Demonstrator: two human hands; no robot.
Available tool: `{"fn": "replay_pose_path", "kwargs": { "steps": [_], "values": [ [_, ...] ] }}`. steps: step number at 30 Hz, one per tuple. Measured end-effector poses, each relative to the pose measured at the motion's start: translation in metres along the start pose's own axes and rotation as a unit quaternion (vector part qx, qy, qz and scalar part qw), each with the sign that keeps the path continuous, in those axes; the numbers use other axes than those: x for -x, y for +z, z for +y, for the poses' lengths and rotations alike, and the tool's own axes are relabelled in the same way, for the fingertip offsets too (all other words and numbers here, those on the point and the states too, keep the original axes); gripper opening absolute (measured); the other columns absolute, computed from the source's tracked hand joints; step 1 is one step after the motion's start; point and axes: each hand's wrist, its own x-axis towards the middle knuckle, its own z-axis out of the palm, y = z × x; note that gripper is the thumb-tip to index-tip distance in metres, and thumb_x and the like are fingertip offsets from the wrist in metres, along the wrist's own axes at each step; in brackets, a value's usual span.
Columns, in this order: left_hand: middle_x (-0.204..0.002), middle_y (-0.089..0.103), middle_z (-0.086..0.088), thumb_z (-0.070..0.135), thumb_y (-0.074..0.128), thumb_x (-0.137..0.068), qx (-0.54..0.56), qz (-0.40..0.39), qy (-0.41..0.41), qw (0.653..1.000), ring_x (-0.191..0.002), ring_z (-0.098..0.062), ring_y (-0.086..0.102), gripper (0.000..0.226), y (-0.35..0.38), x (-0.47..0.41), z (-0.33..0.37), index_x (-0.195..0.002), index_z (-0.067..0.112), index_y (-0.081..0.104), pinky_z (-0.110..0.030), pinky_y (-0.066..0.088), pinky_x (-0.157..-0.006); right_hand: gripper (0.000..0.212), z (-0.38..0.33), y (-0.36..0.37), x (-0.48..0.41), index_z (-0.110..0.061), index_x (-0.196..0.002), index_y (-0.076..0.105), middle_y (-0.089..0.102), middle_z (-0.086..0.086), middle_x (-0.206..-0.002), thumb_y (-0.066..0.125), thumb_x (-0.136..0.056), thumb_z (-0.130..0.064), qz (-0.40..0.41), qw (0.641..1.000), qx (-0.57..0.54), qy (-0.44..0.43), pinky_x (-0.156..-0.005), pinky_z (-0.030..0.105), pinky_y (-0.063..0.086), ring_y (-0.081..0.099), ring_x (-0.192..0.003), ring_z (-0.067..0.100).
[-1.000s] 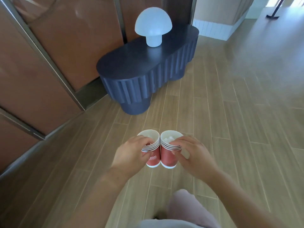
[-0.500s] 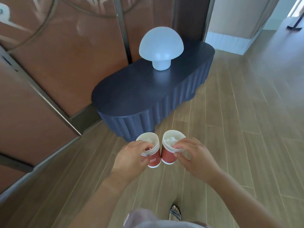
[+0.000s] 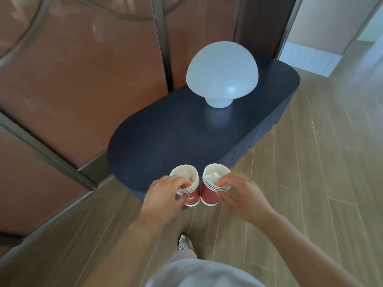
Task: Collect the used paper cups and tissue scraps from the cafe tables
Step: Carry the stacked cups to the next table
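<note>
I carry two stacks of red paper cups side by side in front of me. My left hand [image 3: 165, 193] grips the left cup stack [image 3: 191, 196] by its rims, and white tissue scraps [image 3: 187, 174] lie in its top cup. My right hand [image 3: 240, 193] grips the right cup stack [image 3: 208, 196] the same way, with crumpled tissue [image 3: 213, 177] inside. Both stacks hang over the near end of a dark blue oval table [image 3: 165, 141].
A white mushroom-shaped lamp [image 3: 221, 71] stands on the table's far half. Brown wall panels with metal frames [image 3: 72, 79] run along the left. Wooden plank floor [image 3: 310, 183] spreads to the right. My foot [image 3: 183, 242] is below the cups.
I have walked closer to the blue table, and the lamp looms larger. The cup stacks, still held in both hands, now reach over the table's near edge.
</note>
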Motion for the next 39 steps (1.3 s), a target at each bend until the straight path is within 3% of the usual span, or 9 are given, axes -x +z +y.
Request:
{"fn": "replay_pose_path", "kwargs": {
  "steps": [2, 6, 10, 14, 23, 27, 35, 39],
  "values": [
    [-0.093, 0.065, 0.019, 0.021, 0.066, -0.073, -0.009, -0.007, 0.009, 1.000, -0.087, -0.008, 0.056, 0.025, -0.008, -0.040, -0.018, -0.094, 0.033, 0.064, -0.026, 0.043, -0.079, 0.021, 0.004, 0.002, -0.041, -0.024, -0.093, 0.066, 0.063, -0.017, -0.098, 0.070, -0.074, -0.015, -0.004, 1.000, 0.000, 0.014, -0.080, 0.009, 0.034, 0.054, -0.095, 0.009],
    [-0.098, 0.067, 0.017, 0.028, 0.068, -0.075, -0.029, -0.021, 0.035, 0.999, -0.090, -0.010, 0.058, 0.021, -0.019, -0.111, -0.047, -0.096, 0.030, 0.067, -0.026, 0.043, -0.081, 0.020, 0.012, 0.013, -0.116, -0.028, -0.093, 0.065, 0.063, -0.018, -0.099, 0.070, -0.075, -0.021, -0.011, 1.000, 0.000, 0.020, -0.080, 0.015, 0.038, 0.052, -0.096, 0.004],
    [-0.098, 0.066, 0.016, 0.030, 0.067, -0.077, -0.034, -0.028, 0.031, 0.999, -0.090, -0.011, 0.059, 0.017, -0.028, -0.161, -0.062, -0.094, 0.029, 0.067, -0.028, 0.042, -0.082, 0.018, 0.024, 0.020, -0.170, -0.032, -0.092, 0.062, 0.062, -0.020, -0.097, 0.068, -0.076, -0.027, -0.030, 0.999, 0.012, 0.023, -0.073, 0.004, 0.032, 0.045, -0.092, -0.005],
    [-0.096, 0.067, 0.016, 0.025, 0.070, -0.075, -0.040, -0.037, 0.012, 0.998, -0.088, -0.010, 0.060, 0.017, -0.031, -0.206, -0.079, -0.091, 0.029, 0.067, -0.030, 0.046, -0.083, 0.016, 0.041, 0.021, -0.228, -0.033, -0.090, 0.061, 0.061, -0.020, -0.095, 0.068, -0.076, -0.029, -0.039, 0.999, 0.005, 0.009, -0.077, 0.016, 0.041, 0.047, -0.091, -0.004],
    [-0.094, 0.064, 0.015, 0.027, 0.058, -0.082, -0.087, -0.078, -0.094, 0.989, -0.089, -0.011, 0.057, 0.009, -0.016, -0.295, -0.119, -0.089, 0.030, 0.062, -0.021, 0.039, -0.074, 0.014, 0.084, 0.035, -0.361, -0.030, -0.091, 0.060, 0.061, -0.014, -0.097, 0.065, -0.079, -0.036, -0.176, 0.983, 0.020, -0.040, -0.072, 0.023, 0.047, 0.054, -0.089, 0.006],
    [-0.106, 0.063, 0.013, 0.026, 0.055, -0.083, -0.087, -0.110, -0.158, 0.978, -0.099, -0.014, 0.056, 0.019, 0.008, -0.322, -0.128, -0.101, 0.031, 0.060, -0.025, 0.039, -0.079, 0.011, 0.106, 0.050, -0.404, -0.026, -0.090, 0.061, 0.062, -0.012, -0.097, 0.062, -0.081, -0.030, -0.237, 0.966, 0.061, -0.085, -0.070, 0.022, 0.042, 0.054, -0.091, 0.010],
    [-0.105, 0.063, 0.009, 0.030, 0.052, -0.086, -0.119, -0.103, -0.259, 0.953, -0.096, -0.016, 0.057, 0.020, 0.053, -0.348, -0.145, -0.104, 0.028, 0.059, -0.028, 0.040, -0.083, 0.005, 0.131, 0.082, -0.460, -0.015, -0.081, 0.063, 0.064, -0.002, -0.091, 0.063, -0.079, -0.019, -0.291, 0.935, 0.105, -0.171, -0.062, 0.029, 0.046, 0.057, -0.085, 0.021],
    [-0.102, 0.063, 0.008, 0.031, 0.053, -0.086, -0.130, -0.092, -0.301, 0.940, -0.093, -0.017, 0.058, 0.019, 0.065, -0.358, -0.151, -0.103, 0.027, 0.059, -0.028, 0.040, -0.080, 0.003, 0.138, 0.097, -0.477, -0.015, -0.081, 0.063, 0.065, -0.003, -0.092, 0.062, -0.080, -0.017, -0.302, 0.924, 0.119, -0.200, -0.060, 0.026, 0.039, 0.056, -0.085, 0.020]
  ]
}}
